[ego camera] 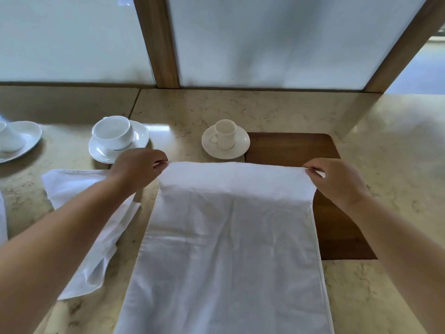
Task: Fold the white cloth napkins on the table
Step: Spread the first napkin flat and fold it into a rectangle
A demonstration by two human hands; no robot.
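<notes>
A large white cloth napkin [226,237] runs from the near edge of the view up the middle of the marble table [385,297]. Its far edge is lifted off the surface. My left hand [138,168] pinches the far left corner and my right hand [337,180] pinches the far right corner, so the edge is stretched between them. A second white napkin [94,237] lies crumpled on the table to the left, partly under my left forearm.
A small cup on a saucer [225,138] stands just beyond the lifted edge. A wider cup on a saucer [115,138] sits at the left, another plate [21,138] at the far left. A dark wooden board [337,213] lies under the napkin's right side. Frosted panels with wooden posts back the table.
</notes>
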